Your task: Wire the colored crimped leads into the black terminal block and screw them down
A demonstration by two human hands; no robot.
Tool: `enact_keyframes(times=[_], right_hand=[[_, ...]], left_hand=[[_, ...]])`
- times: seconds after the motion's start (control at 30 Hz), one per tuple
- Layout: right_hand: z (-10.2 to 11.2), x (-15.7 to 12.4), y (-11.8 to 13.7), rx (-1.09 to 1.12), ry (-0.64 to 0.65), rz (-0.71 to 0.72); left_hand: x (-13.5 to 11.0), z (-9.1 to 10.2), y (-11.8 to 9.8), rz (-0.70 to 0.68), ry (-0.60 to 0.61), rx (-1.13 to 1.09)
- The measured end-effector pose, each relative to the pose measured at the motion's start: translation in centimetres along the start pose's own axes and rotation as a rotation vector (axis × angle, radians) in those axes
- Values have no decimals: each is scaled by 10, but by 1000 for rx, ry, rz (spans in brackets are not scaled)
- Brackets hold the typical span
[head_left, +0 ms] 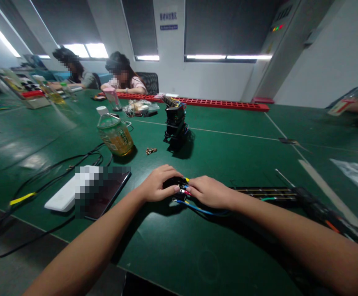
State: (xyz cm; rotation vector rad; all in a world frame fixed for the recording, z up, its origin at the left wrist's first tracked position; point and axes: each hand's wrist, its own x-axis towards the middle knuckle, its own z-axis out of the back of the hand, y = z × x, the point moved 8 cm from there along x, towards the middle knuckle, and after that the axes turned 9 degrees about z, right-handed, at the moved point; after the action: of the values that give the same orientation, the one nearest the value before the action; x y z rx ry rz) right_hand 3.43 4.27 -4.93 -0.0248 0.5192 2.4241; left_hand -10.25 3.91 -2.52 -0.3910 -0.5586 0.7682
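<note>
Black wired block | left hand, right hand fingers pinched on it | bottle well apart

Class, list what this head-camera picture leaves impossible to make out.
- Head view, black part: mostly covered by the left hand and right hand; shape unclear.
- Head view, blue wire: one end hidden under the right forearm.
- Head view, wall sign: lettering too small.
- Head view, brown bits: too small to identify.

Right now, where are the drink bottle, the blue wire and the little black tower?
drink bottle [116, 137], head view, on its yellow belly.
blue wire [202, 210], head view, halfway along it.
black tower [175, 123], head view, on its middle tier.
</note>
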Motion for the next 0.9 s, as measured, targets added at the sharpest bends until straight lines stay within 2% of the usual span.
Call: enact_keyframes(times=[0.37,0.53,0.73,0.9], right_hand=[[-3,1,3,14,-29,-47],[-4,1,5,8,-37,-51],[-3,1,5,-8,-32,-40],[-4,1,5,-17,-30,-39]], left_hand=[[-1,8,2,6,-8,-43],[-1,13,9,60,6,-118],[-2,27,34,127,-136,-165],[-7,39,57,199,-350,-129]])
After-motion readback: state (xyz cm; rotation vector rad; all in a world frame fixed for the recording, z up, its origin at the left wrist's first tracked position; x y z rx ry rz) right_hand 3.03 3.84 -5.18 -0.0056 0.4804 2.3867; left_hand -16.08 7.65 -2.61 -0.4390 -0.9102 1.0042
